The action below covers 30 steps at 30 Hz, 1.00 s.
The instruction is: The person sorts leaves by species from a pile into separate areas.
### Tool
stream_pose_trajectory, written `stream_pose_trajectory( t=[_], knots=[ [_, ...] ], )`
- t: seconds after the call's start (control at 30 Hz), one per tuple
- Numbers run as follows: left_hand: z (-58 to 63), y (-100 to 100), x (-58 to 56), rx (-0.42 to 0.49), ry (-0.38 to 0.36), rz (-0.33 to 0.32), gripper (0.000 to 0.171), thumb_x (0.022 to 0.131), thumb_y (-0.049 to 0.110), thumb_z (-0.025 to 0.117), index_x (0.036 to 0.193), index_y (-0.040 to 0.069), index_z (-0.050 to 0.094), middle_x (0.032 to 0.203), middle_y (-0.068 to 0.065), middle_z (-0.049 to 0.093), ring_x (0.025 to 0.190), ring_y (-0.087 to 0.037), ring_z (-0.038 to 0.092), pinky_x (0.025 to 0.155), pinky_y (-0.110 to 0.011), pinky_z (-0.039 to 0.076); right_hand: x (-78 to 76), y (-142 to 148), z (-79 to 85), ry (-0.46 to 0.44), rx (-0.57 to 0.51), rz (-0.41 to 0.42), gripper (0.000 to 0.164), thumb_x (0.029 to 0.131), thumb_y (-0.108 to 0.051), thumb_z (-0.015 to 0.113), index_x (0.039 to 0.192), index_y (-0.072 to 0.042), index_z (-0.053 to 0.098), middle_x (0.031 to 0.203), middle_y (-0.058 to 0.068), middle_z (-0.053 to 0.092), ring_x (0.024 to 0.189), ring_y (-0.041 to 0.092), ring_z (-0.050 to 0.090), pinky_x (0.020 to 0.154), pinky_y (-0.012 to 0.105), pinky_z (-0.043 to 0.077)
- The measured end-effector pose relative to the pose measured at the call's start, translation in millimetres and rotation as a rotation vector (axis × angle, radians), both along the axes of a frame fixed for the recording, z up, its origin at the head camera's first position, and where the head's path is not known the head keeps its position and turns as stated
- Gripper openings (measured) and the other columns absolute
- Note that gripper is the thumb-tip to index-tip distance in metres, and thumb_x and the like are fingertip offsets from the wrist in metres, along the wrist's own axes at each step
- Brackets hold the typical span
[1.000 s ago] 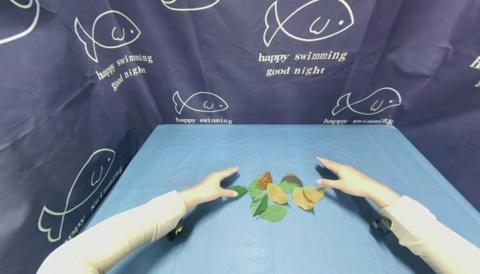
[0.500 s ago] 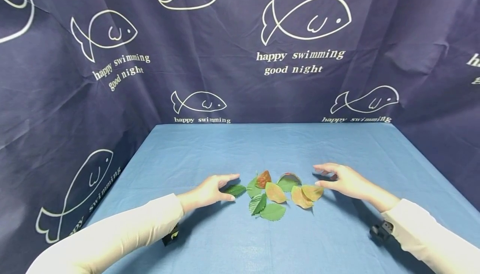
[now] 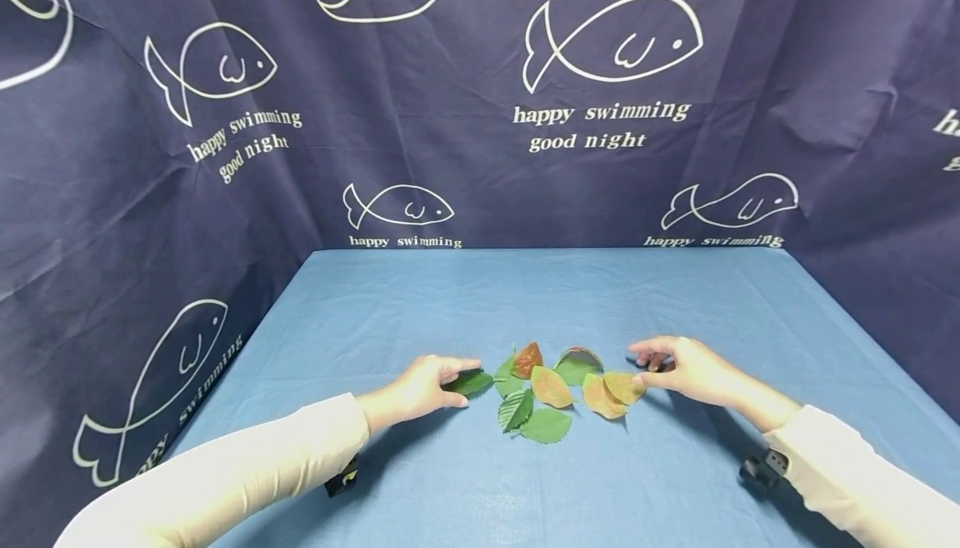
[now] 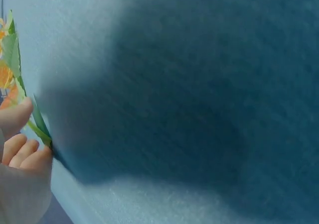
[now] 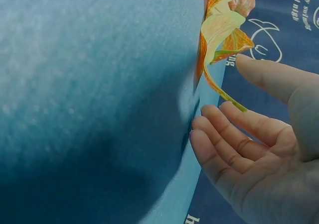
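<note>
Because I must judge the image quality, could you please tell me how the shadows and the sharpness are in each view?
Head view: leaves look clear, with shadows beside the left sleeve and right sleeve; left wrist view: a broad shadow darkens much of the blue cloth, whose texture looks soft; right wrist view: lower left shadowed, right hand fairly sharp.

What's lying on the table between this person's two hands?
The head view shows it: between the left hand and the right hand lie green leaves, yellow-orange leaves and one reddish-brown leaf, scattered on blue cloth.
</note>
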<state>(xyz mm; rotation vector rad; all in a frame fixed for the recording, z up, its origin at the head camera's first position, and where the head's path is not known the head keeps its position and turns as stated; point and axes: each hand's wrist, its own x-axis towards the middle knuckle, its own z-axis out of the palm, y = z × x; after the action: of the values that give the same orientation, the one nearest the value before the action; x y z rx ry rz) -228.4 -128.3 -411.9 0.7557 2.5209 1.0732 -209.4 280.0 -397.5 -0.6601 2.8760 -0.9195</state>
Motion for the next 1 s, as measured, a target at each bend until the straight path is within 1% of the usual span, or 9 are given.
stream_pose_trajectory(
  t=[0.1,0.2,0.27,0.4,0.6,0.8,0.87,1.0],
  knots=[
    [-1.4,0,1.0,-0.001,0.014,0.001,0.058,0.083,0.011,0.076,0.137,0.009,0.057,0.14,-0.013,0.055,0.125,-0.036,0.055,0.105,-0.042,0.045,-0.1,1,-2.2,-0.015,-0.006,-0.01,0.042,0.084,-0.025,0.075,0.117,0.001,0.068,0.092,-0.001,0.068,0.08,0.005,0.06,0.067,0.022,0.051],
    [-2.2,0,1.7,0.02,0.03,-0.006,0.055,0.085,0.017,0.075,0.136,0.007,0.057,0.137,-0.015,0.057,0.124,-0.035,0.056,0.104,-0.043,0.046,-0.2,1,-4.5,-0.036,-0.015,-0.027,0.037,0.084,-0.023,0.075,0.111,0.0,0.07,0.087,-0.003,0.068,0.075,-0.001,0.057,0.062,0.02,0.049],
    [-3.4,0,1.9,0.038,0.034,-0.004,0.052,0.087,0.019,0.073,0.135,0.005,0.058,0.134,-0.016,0.059,0.123,-0.033,0.057,0.103,-0.043,0.047,-0.1,0,-6.1,-0.046,-0.023,-0.028,0.035,0.083,-0.022,0.076,0.109,0.0,0.071,0.085,-0.004,0.068,0.073,-0.003,0.056,0.06,0.02,0.048],
    [-7.1,1,1.2,0.055,0.046,0.013,0.047,0.089,0.016,0.07,0.133,0.003,0.059,0.131,-0.018,0.061,0.12,-0.03,0.06,0.099,-0.042,0.049,0.9,-2,-8.8,-0.067,-0.039,-0.018,0.033,0.081,-0.02,0.077,0.107,0.0,0.072,0.082,-0.003,0.068,0.068,-0.003,0.054,0.056,0.02,0.047],
    [-10.8,2,0.0,0.051,0.051,0.045,0.049,0.084,0.009,0.074,0.131,0.003,0.061,0.132,-0.017,0.061,0.122,-0.032,0.058,0.1,-0.041,0.049,2.1,-3,-10.4,-0.062,-0.031,0.004,0.029,0.079,-0.015,0.078,0.104,0.0,0.072,0.081,-0.002,0.07,0.065,-0.003,0.055,0.055,0.019,0.047],
    [-10.5,3,0.3,0.023,0.07,0.062,0.051,0.082,0.007,0.076,0.131,0.005,0.062,0.132,-0.016,0.06,0.121,-0.033,0.058,0.099,-0.042,0.049,1.3,-4,-9.5,-0.119,-0.064,0.037,0.028,0.08,-0.008,0.076,0.105,0.003,0.07,0.086,0.004,0.073,0.07,0.001,0.062,0.057,0.02,0.051],
    [-9.9,4,0.3,0.011,0.071,0.074,0.05,0.082,0.007,0.076,0.131,0.006,0.062,0.132,-0.016,0.061,0.12,-0.034,0.059,0.099,-0.042,0.05,0.6,-4,-9.8,-0.136,-0.079,0.041,0.027,0.08,-0.006,0.075,0.105,0.004,0.069,0.085,0.004,0.072,0.069,0.002,0.062,0.056,0.021,0.051],
    [-9.2,4,0.9,-0.01,0.08,0.086,0.05,0.081,0.006,0.076,0.129,0.007,0.064,0.131,-0.016,0.062,0.118,-0.034,0.061,0.097,-0.041,0.051,-1.4,-4,-11.0,-0.169,-0.112,0.04,0.026,0.081,-0.001,0.073,0.106,0.005,0.068,0.081,0.004,0.07,0.061,0.003,0.059,0.051,0.021,0.049]
  ],
)
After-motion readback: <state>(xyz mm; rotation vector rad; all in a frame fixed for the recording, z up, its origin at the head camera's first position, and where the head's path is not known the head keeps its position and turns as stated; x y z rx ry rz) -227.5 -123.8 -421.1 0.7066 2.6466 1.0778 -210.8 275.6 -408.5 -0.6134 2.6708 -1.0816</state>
